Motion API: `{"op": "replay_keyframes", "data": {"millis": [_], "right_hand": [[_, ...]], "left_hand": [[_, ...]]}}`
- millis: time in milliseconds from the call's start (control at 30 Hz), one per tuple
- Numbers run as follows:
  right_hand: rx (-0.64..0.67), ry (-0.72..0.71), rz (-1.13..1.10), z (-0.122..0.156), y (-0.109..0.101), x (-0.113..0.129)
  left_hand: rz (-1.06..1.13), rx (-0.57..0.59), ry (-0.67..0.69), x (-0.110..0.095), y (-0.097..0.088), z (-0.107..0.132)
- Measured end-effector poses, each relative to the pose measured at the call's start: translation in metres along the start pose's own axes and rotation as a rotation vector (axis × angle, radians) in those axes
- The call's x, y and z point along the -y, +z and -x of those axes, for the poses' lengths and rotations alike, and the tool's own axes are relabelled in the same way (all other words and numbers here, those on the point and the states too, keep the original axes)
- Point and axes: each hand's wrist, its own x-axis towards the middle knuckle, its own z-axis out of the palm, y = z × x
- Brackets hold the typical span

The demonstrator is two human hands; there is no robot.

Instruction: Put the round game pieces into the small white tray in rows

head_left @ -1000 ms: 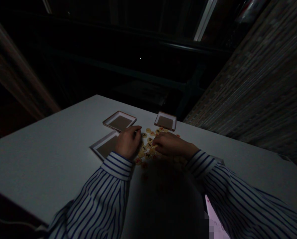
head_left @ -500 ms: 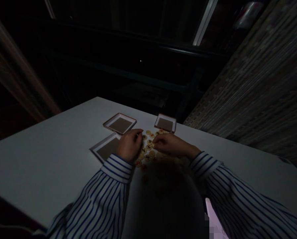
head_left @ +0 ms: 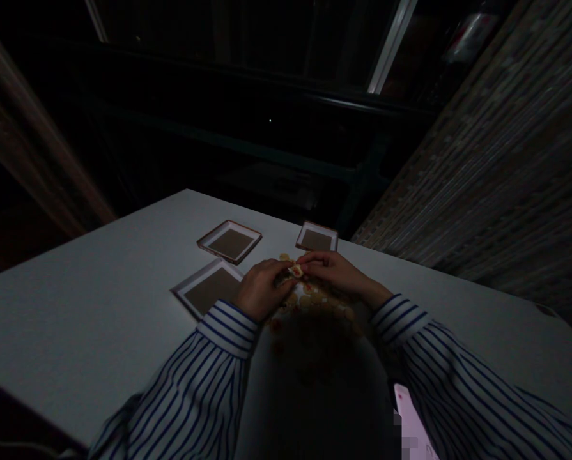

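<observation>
Several round yellowish game discs (head_left: 314, 298) with dark or red marks lie scattered on a white table (head_left: 98, 306). My right hand (head_left: 336, 271) pinches one disc (head_left: 296, 271) lifted just above the pile. Close beside that disc, my left hand (head_left: 261, 291) rests curled on the pile, fingertips meeting the right hand's. What the left fingers hold, if anything, is hidden. Both arms wear blue-striped white sleeves.
Three shallow square trays with brown insides stand beyond the pile: one near left (head_left: 209, 291), one far left (head_left: 230, 241), one far right (head_left: 317, 237). A pale pink object (head_left: 413, 421) shows at the bottom edge. A brick wall (head_left: 496, 179) runs along the right; the room is dark.
My right hand has picked a disc out of the pile and raised it. My left hand has shifted right to meet it. The view has drifted slightly.
</observation>
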Motion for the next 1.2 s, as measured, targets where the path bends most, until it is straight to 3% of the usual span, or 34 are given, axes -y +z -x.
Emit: {"op": "replay_keyframes", "data": {"millis": [500, 633, 900, 1200], "right_hand": [[0.009, -0.028, 0.096, 0.003, 0.002, 0.004], [-0.024, -0.055, 0.228, 0.002, 0.002, -0.003], [-0.029, -0.120, 0.746, 0.005, 0.005, -0.014], [-0.001, -0.140, 0.884, 0.006, 0.011, -0.016]], "left_hand": [[-0.043, -0.026, 0.052, 0.000, 0.001, 0.001], [-0.016, -0.055, -0.001, 0.006, -0.004, 0.000], [0.026, -0.275, -0.200, 0.012, -0.021, -0.003], [0.035, -0.350, -0.252, 0.013, -0.022, -0.004]]}}
